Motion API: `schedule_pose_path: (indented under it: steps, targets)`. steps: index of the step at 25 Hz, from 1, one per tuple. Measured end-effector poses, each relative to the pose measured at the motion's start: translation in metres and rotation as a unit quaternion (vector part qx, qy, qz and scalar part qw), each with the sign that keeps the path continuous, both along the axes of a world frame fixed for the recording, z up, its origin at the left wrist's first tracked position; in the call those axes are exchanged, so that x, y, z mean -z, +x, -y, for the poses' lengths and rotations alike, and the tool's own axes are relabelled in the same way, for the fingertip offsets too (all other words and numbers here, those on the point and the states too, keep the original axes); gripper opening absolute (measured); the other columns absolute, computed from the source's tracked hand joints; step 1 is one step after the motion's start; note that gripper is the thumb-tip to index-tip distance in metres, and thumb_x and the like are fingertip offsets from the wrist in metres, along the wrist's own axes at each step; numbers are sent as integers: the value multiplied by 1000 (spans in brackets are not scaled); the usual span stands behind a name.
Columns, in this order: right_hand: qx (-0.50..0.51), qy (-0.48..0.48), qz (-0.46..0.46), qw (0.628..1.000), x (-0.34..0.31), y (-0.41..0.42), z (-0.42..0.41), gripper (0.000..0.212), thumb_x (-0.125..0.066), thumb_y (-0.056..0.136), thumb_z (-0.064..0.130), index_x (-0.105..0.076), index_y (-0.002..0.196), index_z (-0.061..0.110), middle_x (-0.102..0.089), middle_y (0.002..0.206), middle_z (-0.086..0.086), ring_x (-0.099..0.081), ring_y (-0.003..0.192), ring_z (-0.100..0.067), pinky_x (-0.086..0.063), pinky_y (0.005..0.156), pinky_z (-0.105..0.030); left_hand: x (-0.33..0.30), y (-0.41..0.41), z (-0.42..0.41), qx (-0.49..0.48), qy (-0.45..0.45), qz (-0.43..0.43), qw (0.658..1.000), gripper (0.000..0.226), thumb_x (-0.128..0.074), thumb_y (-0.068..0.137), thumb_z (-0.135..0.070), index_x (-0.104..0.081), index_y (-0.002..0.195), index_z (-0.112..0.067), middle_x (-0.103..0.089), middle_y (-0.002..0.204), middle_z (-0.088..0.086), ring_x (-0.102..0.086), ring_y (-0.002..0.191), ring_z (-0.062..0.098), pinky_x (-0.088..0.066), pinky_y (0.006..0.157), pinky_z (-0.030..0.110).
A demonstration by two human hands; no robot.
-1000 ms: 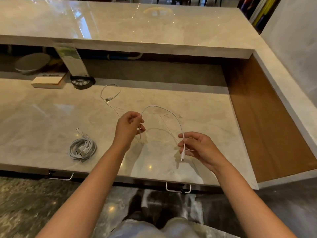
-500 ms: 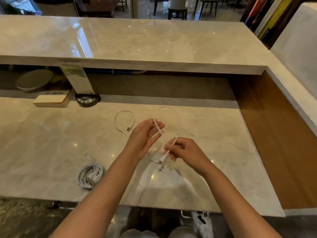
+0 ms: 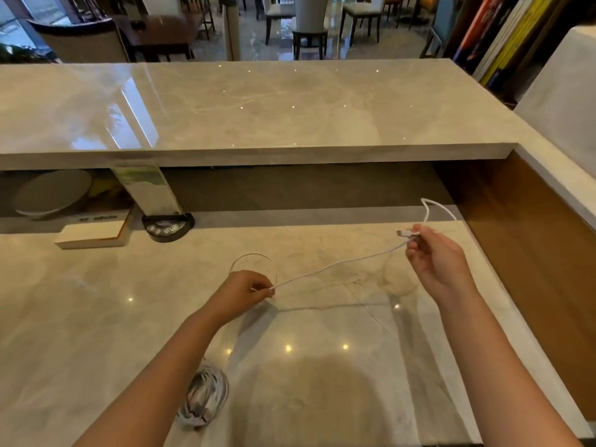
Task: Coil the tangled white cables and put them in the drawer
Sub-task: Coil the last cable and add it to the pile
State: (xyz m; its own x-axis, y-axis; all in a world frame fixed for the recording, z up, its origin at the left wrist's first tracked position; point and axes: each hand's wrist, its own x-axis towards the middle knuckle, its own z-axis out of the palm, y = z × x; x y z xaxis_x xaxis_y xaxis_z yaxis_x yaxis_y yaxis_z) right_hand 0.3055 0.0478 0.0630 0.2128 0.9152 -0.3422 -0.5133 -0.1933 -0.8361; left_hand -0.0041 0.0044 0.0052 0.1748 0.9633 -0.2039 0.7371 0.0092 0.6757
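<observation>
A glossy marble counter (image 3: 96, 317) is seen up front, with a raised marble ledge (image 3: 258, 108) running behind it and a wood panel (image 3: 532, 253) on the right side. Under the ledge, a flat white box (image 3: 92, 235) is parked just left of a mirrored post (image 3: 148, 191) on a round black base (image 3: 167, 227), and a pale round dish (image 3: 53, 193) is tucked further back. Chairs (image 3: 309, 40) and colourful books (image 3: 503, 37) can be made out beyond.

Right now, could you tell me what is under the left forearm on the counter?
A coiled bundle of white cables lies on the counter there. The left forearm covers its upper left edge, so I cannot tell how many cables it holds.
</observation>
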Motion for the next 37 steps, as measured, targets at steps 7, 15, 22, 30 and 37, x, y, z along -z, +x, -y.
schedule_pose_path:
  steps: [7,15,22,30,37]
  targets:
    - [-44,-124,-92,987,35,-38,-5,30,-37,99,25,-54,105,1,-62,89,-11,-62,67,-16,-50,61,-25,-37,40,-16,-308,-189,615,701,19,-47,95,-6,-64,87,-1,-70,72,9,-70,71,16,-59,65,25]
    - [-490,56,257,831,5,-78,40,22,-46,96,17,-64,107,15,-70,84,-8,-67,82,-11,-50,82,-24,-57,67,-39,-391,-184,737,519,17,-48,94,-4,-61,86,3,-64,90,13,-59,96,22,-46,92,31]
    - [-421,105,539,722,-9,-34,29,19,-54,92,19,-72,87,21,-57,63,12,-49,52,3,-35,51,-9,-44,50,-10,-213,122,-78,966,30,-45,96,-32,-68,93,-12,-67,91,0,-61,84,15,-44,63,23]
    - [-333,143,471,805,-26,-23,4,10,-63,85,13,-65,90,21,-63,71,0,-60,64,-7,-49,64,-19,-64,91,-3,-113,4,273,955,30,-45,95,-10,-71,80,-15,-53,58,-4,-50,55,6,-44,59,15]
    - [-229,76,447,861,11,8,-2,22,-50,94,12,-70,103,10,-58,67,-1,-58,57,-8,-55,66,-25,-83,61,-5,-145,-110,658,731,26,-45,85,-4,-64,103,-6,-55,66,-2,-51,56,6,-53,67,22]
